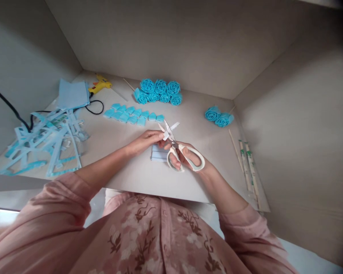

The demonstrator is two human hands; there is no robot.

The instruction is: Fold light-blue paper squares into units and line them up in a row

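Nearest, the wearer's pink patterned shirt [148, 228], its front just below the near edge of a pale table [188, 188]. Over the tabletop, left hand [150, 139] narrowed, fingertips pinching a small pale strip [166, 136]; right hand [188, 154] curled through the loops of white-handled scissors [174, 144], blades parted and pointing away, the strip at them. Under the hands, a blue pleated piece [157, 155] flat on the surface. Left side of table: loose tangle of blue and whitish offcuts [63, 144], spreading close to the near edge. Right side: a bare thin stick [235, 148] and two green-marked slender packets [245, 167], lying lengthwise near the table's edge. Midway back, small blue cut pieces [131, 115] in slanting rows; to their right, well apart, a pair of blue rosettes [218, 117]. Further, a tight cluster of blue rosettes [160, 91]; left of it a yellow glue gun [101, 84] beside a stack of blue sheets [73, 96], black cord [95, 110] looped below. Plain greyish walls enclose three sides: left wall [25, 45], right wall [297, 129], back wall [154, 42] rising behind the far edge.
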